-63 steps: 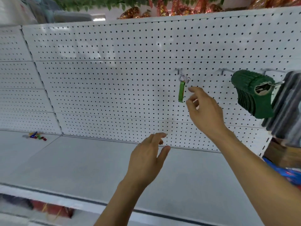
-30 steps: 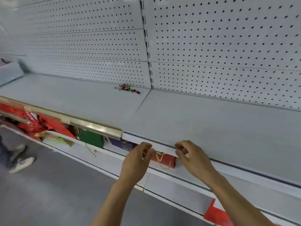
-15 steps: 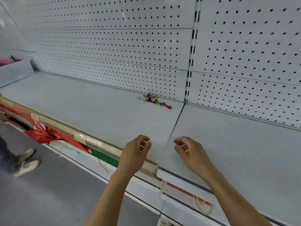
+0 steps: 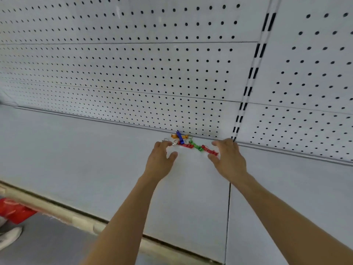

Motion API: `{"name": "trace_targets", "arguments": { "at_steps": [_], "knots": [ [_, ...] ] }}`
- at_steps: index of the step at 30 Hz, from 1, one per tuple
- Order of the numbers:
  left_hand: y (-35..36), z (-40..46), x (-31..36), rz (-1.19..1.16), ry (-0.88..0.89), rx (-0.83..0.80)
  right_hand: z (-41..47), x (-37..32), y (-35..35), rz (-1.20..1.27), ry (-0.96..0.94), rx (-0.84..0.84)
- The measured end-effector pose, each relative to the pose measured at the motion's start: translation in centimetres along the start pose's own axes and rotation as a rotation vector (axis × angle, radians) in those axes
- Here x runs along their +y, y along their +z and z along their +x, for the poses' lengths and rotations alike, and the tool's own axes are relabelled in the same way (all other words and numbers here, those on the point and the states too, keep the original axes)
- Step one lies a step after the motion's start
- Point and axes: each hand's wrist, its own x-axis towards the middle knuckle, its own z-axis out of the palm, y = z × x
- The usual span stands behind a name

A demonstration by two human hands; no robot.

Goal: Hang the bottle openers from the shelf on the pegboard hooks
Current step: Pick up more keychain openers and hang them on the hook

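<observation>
A small pile of bottle openers (image 4: 188,142) in blue, orange, red and green, with metal key rings, lies on the white shelf (image 4: 95,159) against the foot of the pegboard (image 4: 133,73). My left hand (image 4: 161,159) hovers at the pile's left end, fingers spread, fingertips by a key ring. My right hand (image 4: 228,159) is at the pile's right end, fingers apart, thumb close to a red opener (image 4: 209,150). Neither hand holds anything. No hooks show on this stretch of pegboard.
A slotted upright (image 4: 252,73) splits the pegboard, and a seam runs down the shelf below it. The shelf's front edge strip (image 4: 76,220) crosses the lower left. Red packaging (image 4: 13,210) and a shoe (image 4: 9,238) show at the floor on the left.
The view has swung from the hook with the hung green opener down and left to the pile. Both hands have reached forward from the shelf's front edge to either side of the openers.
</observation>
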Motion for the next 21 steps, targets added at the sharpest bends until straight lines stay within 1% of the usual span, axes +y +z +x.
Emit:
{"name": "trace_targets", "arguments": {
  "at_steps": [2,5,7,10,12,14,15,17,18,19,21],
  "knots": [
    [0.0,2.9,-0.5,0.033,0.019,-0.022,1.0,-0.4,0.7,-0.026,0.064,-0.052],
    [0.7,5.8,-1.0,0.229,0.086,-0.106,1.6,-0.9,1.7,-0.093,0.12,-0.083],
    [0.8,7.0,-1.5,0.322,0.155,-0.135,1.5,-1.3,2.0,-0.135,0.144,-0.07],
    [0.3,8.2,-2.2,0.422,0.284,-0.153,1.0,-2.2,1.8,-0.236,0.185,-0.103],
    [-0.4,8.6,-2.8,0.448,0.326,-0.163,0.2,-2.9,1.5,-0.259,0.238,-0.123],
    [-1.3,8.6,-3.5,0.356,0.296,-0.135,-0.9,-3.3,1.5,-0.184,0.313,-0.113],
    [-1.9,8.5,-3.8,0.286,0.27,-0.084,-1.4,-3.5,1.5,-0.105,0.36,-0.098],
    [-3.1,7.8,-3.9,0.115,0.215,0.026,-2.5,-4.1,1.5,0.145,0.462,-0.061],
    [-3.5,7.4,-3.7,-0.007,0.191,0.036,-3.1,-4.5,1.3,0.311,0.506,-0.044],
    [-3.9,6.7,-3.2,-0.151,0.161,0.01,-3.8,-4.9,1.1,0.477,0.542,-0.031],
    [-4.3,4.9,-1.8,-0.424,0.056,-0.111,-5.1,-6.0,0.4,0.725,0.59,-0.016]
  ]
}}
